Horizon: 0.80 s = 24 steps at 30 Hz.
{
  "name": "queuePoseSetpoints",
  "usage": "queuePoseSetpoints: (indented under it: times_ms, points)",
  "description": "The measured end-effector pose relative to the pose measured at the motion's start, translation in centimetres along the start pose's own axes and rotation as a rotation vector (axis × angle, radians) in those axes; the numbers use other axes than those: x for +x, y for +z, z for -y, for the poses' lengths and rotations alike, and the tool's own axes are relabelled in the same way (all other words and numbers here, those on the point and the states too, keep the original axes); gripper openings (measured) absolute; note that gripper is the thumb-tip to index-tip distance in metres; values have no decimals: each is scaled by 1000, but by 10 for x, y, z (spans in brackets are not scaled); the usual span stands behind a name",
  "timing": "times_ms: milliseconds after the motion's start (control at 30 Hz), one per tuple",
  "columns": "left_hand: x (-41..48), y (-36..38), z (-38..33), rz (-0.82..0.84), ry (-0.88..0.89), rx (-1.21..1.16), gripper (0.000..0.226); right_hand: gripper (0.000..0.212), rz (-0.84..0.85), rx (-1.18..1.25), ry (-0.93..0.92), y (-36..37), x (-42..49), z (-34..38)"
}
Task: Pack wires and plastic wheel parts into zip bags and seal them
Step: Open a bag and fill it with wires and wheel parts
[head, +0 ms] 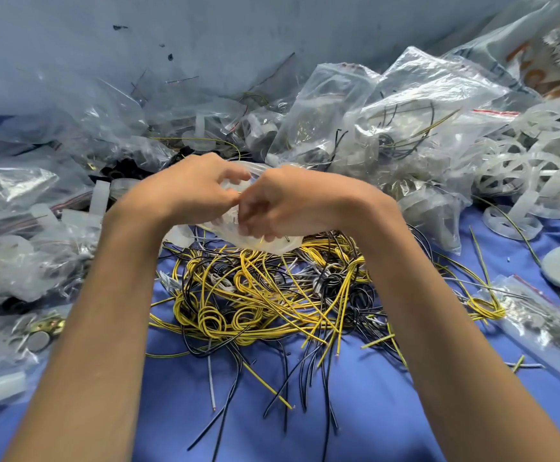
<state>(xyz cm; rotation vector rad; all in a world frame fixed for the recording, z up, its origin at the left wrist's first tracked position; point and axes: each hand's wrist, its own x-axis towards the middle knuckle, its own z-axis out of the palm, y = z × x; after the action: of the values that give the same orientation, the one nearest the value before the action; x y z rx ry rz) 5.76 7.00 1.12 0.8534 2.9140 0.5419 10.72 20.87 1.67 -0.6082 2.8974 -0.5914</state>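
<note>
Tangled yellow, black and white wires (265,295) lie heaped at lower centre on a blue cloth (355,411). Just above, at frame centre, the left hand (198,188) and right hand (282,201) grip a small clear plastic zip bag (282,245), fingers curled round it.

A clear zip bag (272,243) between left hand (202,188) and right hand (282,205), above tangled yellow and black wires (255,295).

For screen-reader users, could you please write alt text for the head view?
The left hand and right hand grip a clear zip bag above a tangle of yellow, black and white wires on a blue surface. Filled bags and white plastic wheels lie behind.
</note>
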Motion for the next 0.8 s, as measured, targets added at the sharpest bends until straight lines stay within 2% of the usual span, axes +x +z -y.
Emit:
queuePoseSetpoints:
  times_ms: [100, 233, 300, 400, 467, 500, 567, 667, 800]
  points:
    - [0, 0, 0, -42, -45, -55, 40, 16, 0, 57, -32, -5, -4, 2]
    - [1, 0, 1, -84, -113, -84, 44, 17, 172, 262, -26, -5, -11, 10]
    - [1, 0, 0, -108, -136, -110, 41, 15, 250, 282, -1, -2, -10, 12]
    - [2, 0, 0, -184, -139, -106, 31, 23, 293, 53, 10, 1, -6, 12]
    - [2, 0, 0, -228, -135, -114, 26, 19, 286, -110, -1, 6, -1, 12]
    - [3, 0, 0, -241, -141, -119, 25, 28, 290, -146, 3, 11, 3, 12]
    - [2, 0, 1, -251, -156, -103, 25, 44, 321, -164, 9, 23, 10, 13]
    - [2, 1, -1, -228, -150, -91, 20, 41, 351, -240, -9, 39, 19, 11]
    - [1, 0, -3, -215, -148, -77, 32, 33, 328, -226, 23, 46, 24, 3]
